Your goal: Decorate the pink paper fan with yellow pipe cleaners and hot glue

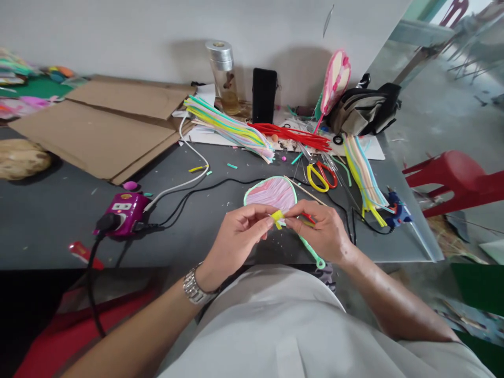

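Observed at the desk [59,226]: one seated person, both hands raised just above the near edge.

Left hand [240,236]: thumb and forefinger pinched together on one end of a short yellow strip [277,217]. A metal wristwatch [195,287] sits on that wrist.

Right hand [321,231]: fingertips closed on the other end of the same yellow strip. A small red bit shows between its fingers; I cannot tell what it is.

The yellow strip is held between the two hands, off the desk surface, directly in front of the lower edge of a pink fan-shaped piece [271,191] with a green rim. That piece lies flat on the desk, partly covered by the hands. Its green handle [315,257] runs out beneath the right hand and ends in a small loop near the desk edge.

Surroundings noted:
- Scissors [321,176] with yellow and red grips, just beyond the right hand.
- Blue glue gun [397,212] near the right desk edge, beside a bundle of pale sticks.
- Purple power strip [124,210] to the left, with black and white cables plugged in.
- Pastel stick bundle [232,128] and red sticks [293,135] towards the back.
- Clear bottle [225,79], black phone [263,94] and a second fan [335,79] standing against the wall; black bag [366,110] beside them.
- Flattened cardboard [106,121] at rear left.
- Small coloured offcuts scattered across the surface.
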The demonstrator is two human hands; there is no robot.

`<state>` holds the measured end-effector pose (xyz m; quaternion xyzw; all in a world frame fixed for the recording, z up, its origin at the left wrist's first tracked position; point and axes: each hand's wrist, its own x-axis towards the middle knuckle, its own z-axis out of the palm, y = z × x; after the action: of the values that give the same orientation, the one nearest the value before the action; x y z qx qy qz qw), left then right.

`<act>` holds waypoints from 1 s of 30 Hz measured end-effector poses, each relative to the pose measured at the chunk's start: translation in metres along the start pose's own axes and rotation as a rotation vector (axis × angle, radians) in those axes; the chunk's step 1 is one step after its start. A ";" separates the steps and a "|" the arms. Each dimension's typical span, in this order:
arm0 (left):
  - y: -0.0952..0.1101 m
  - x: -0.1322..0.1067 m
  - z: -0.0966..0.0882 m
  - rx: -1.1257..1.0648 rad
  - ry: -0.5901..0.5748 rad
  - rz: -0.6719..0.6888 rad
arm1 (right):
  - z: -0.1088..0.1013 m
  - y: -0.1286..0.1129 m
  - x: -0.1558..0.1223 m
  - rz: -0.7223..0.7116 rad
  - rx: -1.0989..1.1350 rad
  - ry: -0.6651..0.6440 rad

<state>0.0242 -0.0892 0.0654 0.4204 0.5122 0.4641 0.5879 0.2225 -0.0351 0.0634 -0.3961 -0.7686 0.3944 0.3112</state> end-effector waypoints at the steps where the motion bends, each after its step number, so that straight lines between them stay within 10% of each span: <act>1: -0.001 0.000 0.000 -0.002 0.012 0.002 | 0.002 0.000 0.000 -0.012 -0.012 -0.005; 30: -0.023 0.003 0.005 0.215 0.103 0.241 | 0.025 -0.001 -0.012 0.044 0.175 -0.006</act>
<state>0.0322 -0.0918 0.0428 0.5148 0.5340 0.4950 0.4525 0.2087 -0.0543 0.0496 -0.3831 -0.7232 0.4680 0.3334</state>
